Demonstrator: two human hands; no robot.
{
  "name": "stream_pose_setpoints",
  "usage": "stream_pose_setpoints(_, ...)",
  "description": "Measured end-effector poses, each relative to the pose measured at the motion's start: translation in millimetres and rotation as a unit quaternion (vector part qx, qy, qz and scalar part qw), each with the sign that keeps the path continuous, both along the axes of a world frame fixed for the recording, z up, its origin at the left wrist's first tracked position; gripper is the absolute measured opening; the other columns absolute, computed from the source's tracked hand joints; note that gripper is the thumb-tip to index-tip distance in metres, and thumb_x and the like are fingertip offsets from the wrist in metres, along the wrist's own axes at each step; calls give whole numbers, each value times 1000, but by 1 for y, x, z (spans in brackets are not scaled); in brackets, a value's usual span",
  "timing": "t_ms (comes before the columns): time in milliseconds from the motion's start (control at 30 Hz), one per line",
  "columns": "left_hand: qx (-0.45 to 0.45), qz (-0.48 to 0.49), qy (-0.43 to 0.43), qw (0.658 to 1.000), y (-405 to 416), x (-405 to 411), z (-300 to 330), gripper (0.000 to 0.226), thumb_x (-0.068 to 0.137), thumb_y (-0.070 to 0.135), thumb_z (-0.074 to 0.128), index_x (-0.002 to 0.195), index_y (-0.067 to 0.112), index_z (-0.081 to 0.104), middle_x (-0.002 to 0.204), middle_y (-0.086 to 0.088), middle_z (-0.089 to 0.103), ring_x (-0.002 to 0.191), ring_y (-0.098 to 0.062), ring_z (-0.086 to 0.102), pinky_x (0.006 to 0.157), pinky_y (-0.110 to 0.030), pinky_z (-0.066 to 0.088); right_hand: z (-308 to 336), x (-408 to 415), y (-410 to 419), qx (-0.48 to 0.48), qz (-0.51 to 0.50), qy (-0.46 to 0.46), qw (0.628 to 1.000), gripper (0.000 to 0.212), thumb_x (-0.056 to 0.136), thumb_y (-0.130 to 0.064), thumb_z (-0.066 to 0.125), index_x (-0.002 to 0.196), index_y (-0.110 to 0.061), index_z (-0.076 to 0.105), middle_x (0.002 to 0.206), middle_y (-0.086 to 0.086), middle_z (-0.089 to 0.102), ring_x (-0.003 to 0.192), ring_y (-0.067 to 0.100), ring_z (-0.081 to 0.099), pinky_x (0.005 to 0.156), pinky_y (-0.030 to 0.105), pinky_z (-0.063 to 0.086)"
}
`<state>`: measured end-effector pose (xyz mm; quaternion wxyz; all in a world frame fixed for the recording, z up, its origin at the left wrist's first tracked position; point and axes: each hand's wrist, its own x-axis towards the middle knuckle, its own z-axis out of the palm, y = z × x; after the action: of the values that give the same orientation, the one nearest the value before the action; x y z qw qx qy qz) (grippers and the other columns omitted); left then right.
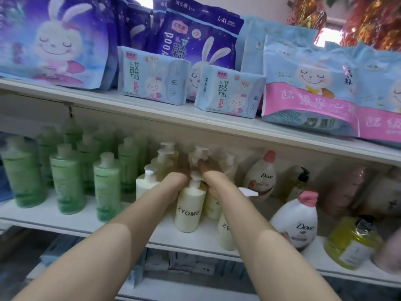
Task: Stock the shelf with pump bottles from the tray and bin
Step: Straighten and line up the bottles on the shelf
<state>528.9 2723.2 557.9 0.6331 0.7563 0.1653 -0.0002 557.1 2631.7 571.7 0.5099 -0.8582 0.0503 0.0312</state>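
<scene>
Several cream pump bottles marked ZYOME stand in rows on the middle shelf point(65, 218). The front bottle point(189, 210) is upright near the shelf edge, and another one point(225, 231) stands right of it, partly behind my right forearm. My left hand point(176, 183) and my right hand point(209, 172) reach in just behind the front bottle. They close from both sides on a second-row pump bottle point(198, 153). Only that bottle's white pump head shows between my fingertips; its body is hidden. No tray or bin is in view.
Green capped bottles point(67, 177) fill the shelf's left. White Dove bottles with pink caps point(296, 222) and a yellow bottle point(352, 242) stand to the right. The upper shelf point(152, 109), close above the pumps, carries packs with rabbit pictures point(230, 92).
</scene>
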Motion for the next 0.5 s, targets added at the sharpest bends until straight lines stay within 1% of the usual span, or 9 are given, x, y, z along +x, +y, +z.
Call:
stream_pose_setpoints(33, -7, 6, -3, 1000, 2, -5, -5, 40, 102, 28, 40, 122, -1, 57, 108, -16, 64, 105, -32, 59, 98, -40, 47, -2, -6, -2, 18, -21, -1, 1000, 46, 103, -35, 39, 141, -9, 45, 142, 10, 51, 123, 29, 52, 91, 30, 41)
stream_pose_setpoints(67, -11, 11, 1, 1000, 4, -10, -13, 39, 98, 27, 42, 118, -1, 60, 105, -16, 66, 102, -31, 60, 95, -40, 49, -7, -10, -4, 27, -38, 14, 999, 46, 104, -40, 37, 137, -9, 49, 135, 8, 54, 118, 28, 54, 86, 29, 38)
stream_pose_setpoints(133, -6, 10, -7, 1000, 8, -20, -27, 46, 93, 32, 39, 120, -1, 58, 112, -15, 65, 104, -31, 59, 96, -41, 48, -17, -22, -6, 44, -60, 51, 996, 48, 103, -41, 37, 129, -5, 56, 126, 10, 59, 109, 28, 57, 84, 31, 40)
stream_pose_setpoints(200, -13, -1, -29, 999, 6, -30, -34, 43, 98, 30, 34, 127, 2, 51, 121, -15, 59, 111, -30, 55, 100, -42, 43, -24, -33, -4, 61, -63, 35, 996, 51, 100, -38, 36, 129, -2, 58, 129, 14, 61, 109, 29, 59, 90, 34, 44)
stream_pose_setpoints(267, -34, -12, -52, 998, 2, -39, -41, 42, 100, 32, 31, 129, 7, 49, 124, -13, 58, 112, -29, 54, 103, -45, 41, -29, -43, -3, 94, -71, -12, 993, 58, 98, -44, 32, 131, -5, 58, 131, 13, 61, 117, 32, 58, 104, 40, 44)
stream_pose_setpoints(300, -47, -19, -67, 996, 1, -44, -45, 44, 100, 36, 30, 129, 9, 50, 124, -10, 58, 111, -27, 54, 103, -45, 41, -33, -50, -3, 113, -64, -31, 991, 60, 96, -48, 30, 128, -8, 60, 130, 11, 62, 117, 32, 58, 106, 43, 43)
stream_pose_setpoints(367, -70, -33, -99, 992, 0, -50, -58, 53, 99, 50, 27, 130, 16, 52, 125, -4, 60, 111, -22, 57, 102, -45, 42, -47, -60, -5, 159, -46, -60, 984, 59, 97, -53, 26, 126, -15, 61, 127, 3, 62, 116, 26, 57, 105, 40, 41)
stream_pose_setpoints(433, -83, -43, -130, 987, -2, -59, -69, 55, 98, 58, 24, 129, 23, 53, 121, 3, 62, 108, -15, 58, 98, -39, 46, -66, -70, -6, 229, -15, -60, 971, 59, 101, -58, 23, 131, -22, 59, 130, -2, 61, 118, 20, 57, 106, 39, 42)
stream_pose_setpoints(500, -95, -35, -158, 982, -3, -68, -77, 43, 101, 52, 25, 125, 28, 52, 115, 8, 59, 101, -6, 57, 85, -29, 45, -85, -76, -6, 290, -7, -58, 955, 61, 102, -60, 22, 137, -23, 55, 134, 2, 60, 121, 19, 57, 109, 42, 43)
